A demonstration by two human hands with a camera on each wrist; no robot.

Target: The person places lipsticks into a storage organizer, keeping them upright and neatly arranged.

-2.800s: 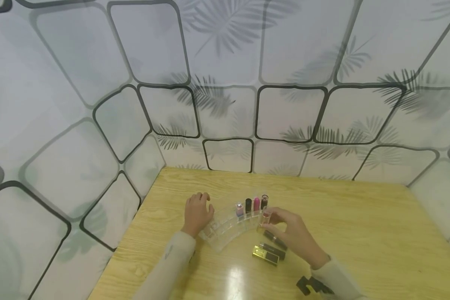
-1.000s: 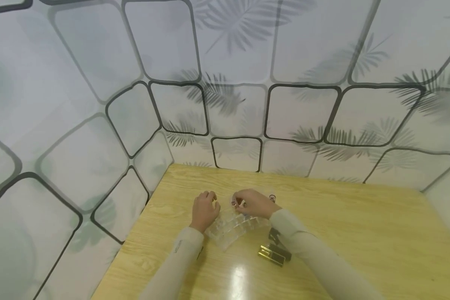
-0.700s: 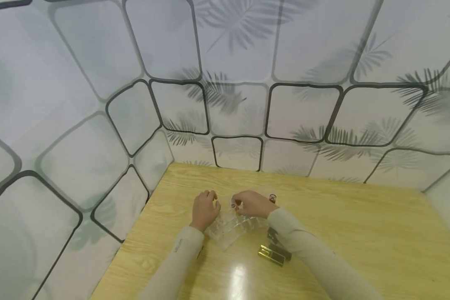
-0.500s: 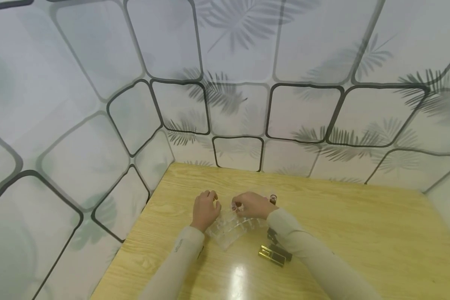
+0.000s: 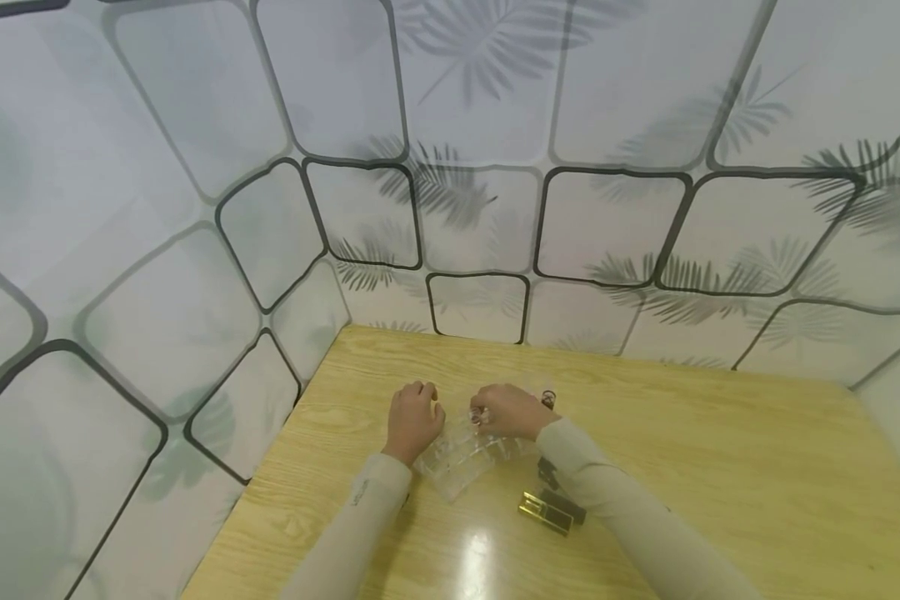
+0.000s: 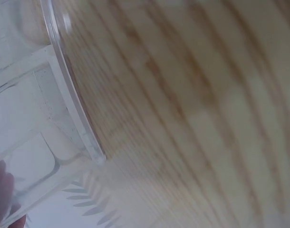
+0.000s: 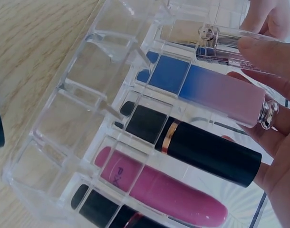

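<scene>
In the head view my right hand (image 5: 512,410) is over the back row of a clear, curved, stepped lipstick organizer (image 5: 468,462). The right wrist view shows its thumb and fingers pinching a clear-capped lipstick (image 7: 221,45), whose lower end overlaps a slot. Beside it stand a blue-to-pink lipstick (image 7: 202,90), a black lipstick (image 7: 207,152) with a rose-gold band, a pink tube (image 7: 173,192) and another black lipstick (image 7: 95,206). My left hand (image 5: 412,421) rests at the organizer's left end, fingers relaxed. Fingers (image 6: 3,187) show through clear plastic in the left wrist view.
A gold-and-black lipstick case (image 5: 545,512) lies on the wood-grain table (image 5: 720,467), beside a black tube (image 5: 566,504). Another dark item (image 5: 546,472) lies partly under the right sleeve (image 5: 615,483). Patterned wall covering (image 5: 480,308) borders the table.
My right hand has carried the clear-capped lipstick leftward from the organizer's right end to its back row, then moved only slightly. The left hand keeps its place while the head view shifts a little.
</scene>
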